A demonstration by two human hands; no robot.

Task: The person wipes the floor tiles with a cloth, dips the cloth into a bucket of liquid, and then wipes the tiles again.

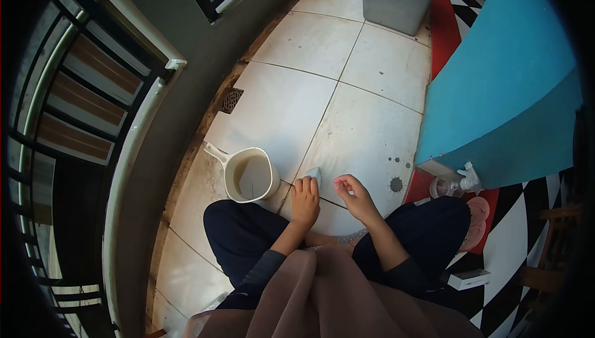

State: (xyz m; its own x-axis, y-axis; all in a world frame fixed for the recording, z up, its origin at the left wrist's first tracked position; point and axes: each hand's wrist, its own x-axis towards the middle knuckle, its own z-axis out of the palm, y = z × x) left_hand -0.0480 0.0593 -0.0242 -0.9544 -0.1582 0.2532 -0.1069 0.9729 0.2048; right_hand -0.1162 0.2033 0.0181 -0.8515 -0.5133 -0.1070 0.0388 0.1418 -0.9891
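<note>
My left hand (305, 200) is closed over a small pale grey-blue block (315, 173), its fingers curled across the near side and the far end showing past them. The block is low over the white floor tiles (365, 127). Just to the right, my right hand (354, 196) hovers with fingers loosely bent and nothing visible between them, apart from the block. A cream plastic dipper (273, 177) stands upright left of my left hand, its handle pointing to the upper left. Cloudy brownish water (253, 177) fills part of it.
A clear spray bottle (469, 178) with a white trigger head stands by the blue wall (496, 71) on the right. Near it lie pink sandals (476, 223) and a small white box (469, 279). A grey bin (396, 0) is ahead, a floor drain (232, 100) left.
</note>
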